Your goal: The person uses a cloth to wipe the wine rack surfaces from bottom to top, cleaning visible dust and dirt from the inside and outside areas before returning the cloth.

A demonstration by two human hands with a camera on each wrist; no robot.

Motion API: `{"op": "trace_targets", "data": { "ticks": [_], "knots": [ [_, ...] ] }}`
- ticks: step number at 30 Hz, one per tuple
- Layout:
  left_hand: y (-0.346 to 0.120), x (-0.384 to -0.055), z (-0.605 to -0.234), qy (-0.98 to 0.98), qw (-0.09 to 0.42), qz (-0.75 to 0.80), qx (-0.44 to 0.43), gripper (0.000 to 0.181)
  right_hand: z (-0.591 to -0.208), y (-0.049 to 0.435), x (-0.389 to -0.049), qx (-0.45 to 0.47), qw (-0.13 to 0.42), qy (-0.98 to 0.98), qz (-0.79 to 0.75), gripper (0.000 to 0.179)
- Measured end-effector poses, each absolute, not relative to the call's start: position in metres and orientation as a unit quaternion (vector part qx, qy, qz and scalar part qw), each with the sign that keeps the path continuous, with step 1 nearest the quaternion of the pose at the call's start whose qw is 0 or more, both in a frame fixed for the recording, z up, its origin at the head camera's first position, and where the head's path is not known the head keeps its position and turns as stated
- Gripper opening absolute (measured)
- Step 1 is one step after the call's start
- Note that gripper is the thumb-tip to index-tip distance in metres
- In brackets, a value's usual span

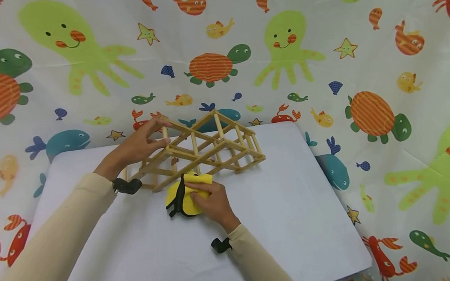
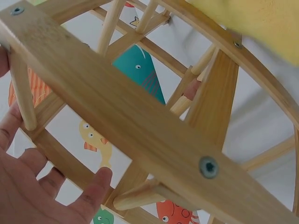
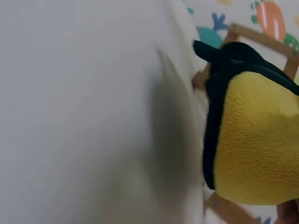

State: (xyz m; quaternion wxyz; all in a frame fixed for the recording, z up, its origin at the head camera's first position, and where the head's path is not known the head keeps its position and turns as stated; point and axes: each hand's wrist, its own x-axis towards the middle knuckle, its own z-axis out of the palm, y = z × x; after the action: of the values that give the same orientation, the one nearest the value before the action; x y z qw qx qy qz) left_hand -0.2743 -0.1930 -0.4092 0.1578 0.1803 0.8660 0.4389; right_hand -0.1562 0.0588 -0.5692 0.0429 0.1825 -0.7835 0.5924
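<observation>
A slatted wooden rack [image 1: 195,159] of light rails and round dowels stands tilted on the white table. My left hand [image 1: 142,143] holds its left end, thumb and fingers spread around a corner; in the left wrist view the fingers [image 2: 39,182] reach past the rails and dowels. Just in front of the rack, my right hand [image 1: 213,201] grips a yellow plush cloth with black trim [image 1: 173,193], which looks like a cleaning mitt. The right wrist view shows the mitt [image 3: 257,140] close to the rails, with most of the hand hidden behind it.
The white tabletop [image 1: 292,222] has rounded corners. Behind and beside it hangs a white curtain [image 1: 226,33] printed with sea animals, close to the rack's back. A black wrist camera [image 1: 127,186] sits on the left wrist, another [image 1: 220,245] on the right.
</observation>
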Motion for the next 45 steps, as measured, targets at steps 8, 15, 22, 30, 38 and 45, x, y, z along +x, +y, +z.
{"op": "trace_targets", "data": {
  "ticks": [8,15,22,30,38,45],
  "knots": [
    [-0.190,-0.274,-0.407,0.868,0.163,0.434,0.176,0.054,-0.560,0.028,-0.162,0.132,0.164,-0.744,0.634,0.036],
    [-0.191,-0.274,-0.406,0.867,0.159,0.437,0.179,0.053,-0.573,0.018,-0.160,0.093,0.117,-0.785,0.601,0.038],
    [-0.190,-0.276,-0.403,0.875,0.159,0.423,0.171,0.055,-0.556,0.024,-0.163,0.084,0.326,-0.716,0.612,0.036],
    [-0.189,-0.275,-0.410,0.870,0.164,0.432,0.175,0.054,-0.572,0.014,-0.161,0.111,0.091,-0.801,0.582,0.040],
    [-0.190,-0.274,-0.407,0.866,0.153,0.435,0.193,0.051,-0.542,-0.007,-0.161,0.266,0.140,-0.773,0.559,0.029],
    [-0.191,-0.273,-0.404,0.861,0.163,0.438,0.199,0.051,-0.536,-0.027,-0.178,0.269,0.130,-0.819,0.490,0.026]
  ]
}}
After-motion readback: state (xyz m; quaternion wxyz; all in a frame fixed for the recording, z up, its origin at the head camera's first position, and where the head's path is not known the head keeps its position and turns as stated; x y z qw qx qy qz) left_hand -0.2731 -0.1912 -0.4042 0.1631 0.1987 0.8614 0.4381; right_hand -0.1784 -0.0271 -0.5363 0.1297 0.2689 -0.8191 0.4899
